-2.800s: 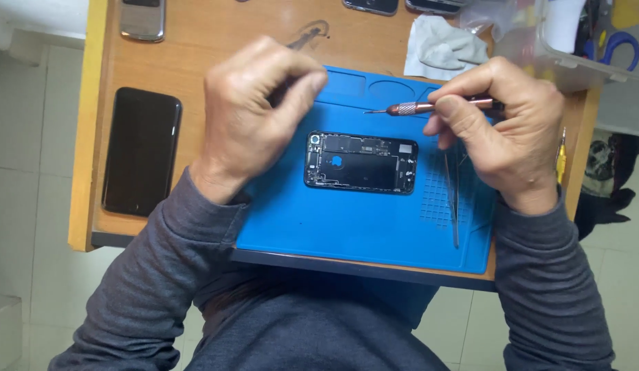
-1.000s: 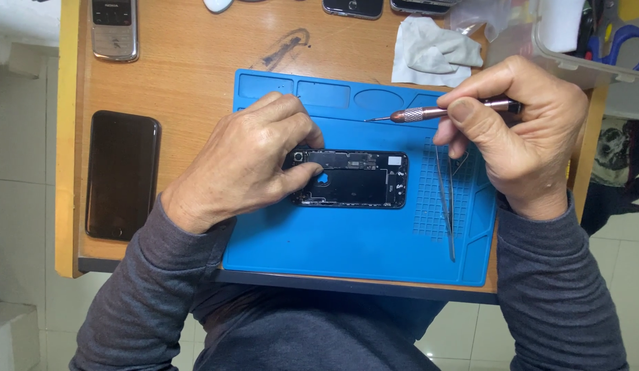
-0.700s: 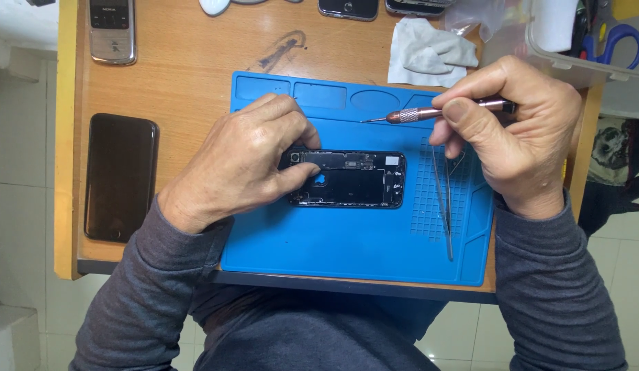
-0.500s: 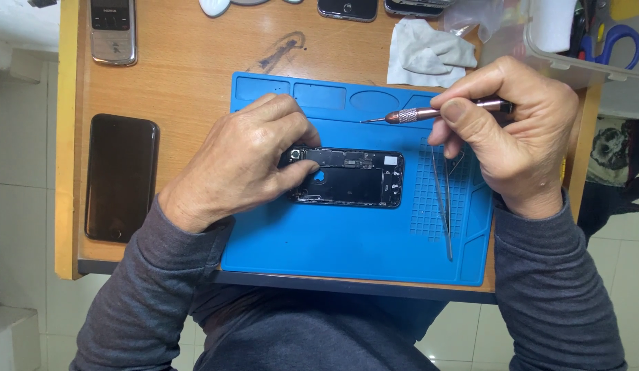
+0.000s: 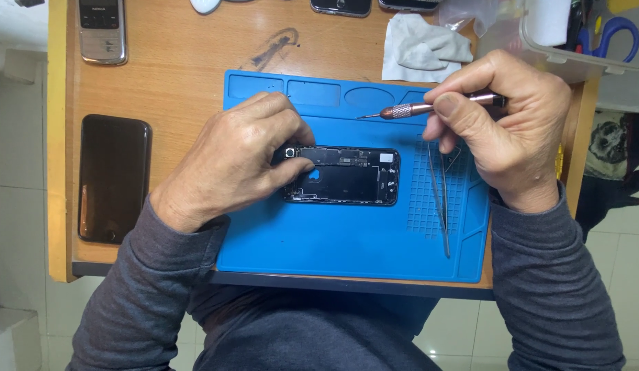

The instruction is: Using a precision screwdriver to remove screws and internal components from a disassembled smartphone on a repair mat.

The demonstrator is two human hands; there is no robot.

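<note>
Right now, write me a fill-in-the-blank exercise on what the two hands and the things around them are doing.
1. The opened phone lies on a ____ work mat.
2. The right hand holds a slim ____ whose tip points toward the left hand.
3. The tweezers lie on the mat to the ____ of the opened phone.
4. The black phone lies screen-up on the wooden ____.

Missing words: blue; screwdriver; right; table

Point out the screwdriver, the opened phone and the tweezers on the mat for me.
screwdriver (image 5: 409, 110), head view, on its knurled copper grip left of the right hand's fingers.
opened phone (image 5: 354, 180), head view, on the dark middle of its exposed interior.
tweezers (image 5: 441, 206), head view, midway along the thin metal arms.
</note>
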